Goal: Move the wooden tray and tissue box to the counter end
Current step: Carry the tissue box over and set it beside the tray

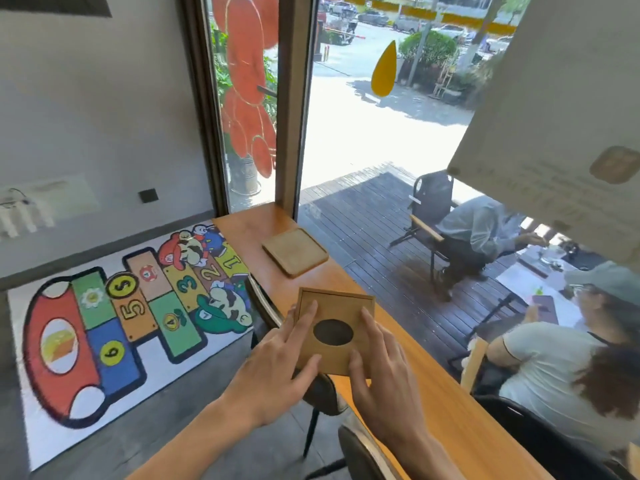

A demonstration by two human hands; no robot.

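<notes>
A square wooden tissue box (341, 306) with a dark oval hole in its top stands on the long wooden counter (433, 403), near its left edge. Both hands hold it. My left hand (277, 362) grips its left side, fingers spread over the top. My right hand (381, 365) rests on its right and near side, fingers spread. Farther along the counter, close to the far end by the window frame, lies the flat wooden tray (295, 251), apart from the box.
A window runs along the counter's right side; people sit outside on a deck (381, 244). Dark chairs (325, 396) stand below the counter's left edge. A colourful hopscotch mat (121, 327) covers the floor at left. A paper sheet (561, 109) hangs on the glass at upper right.
</notes>
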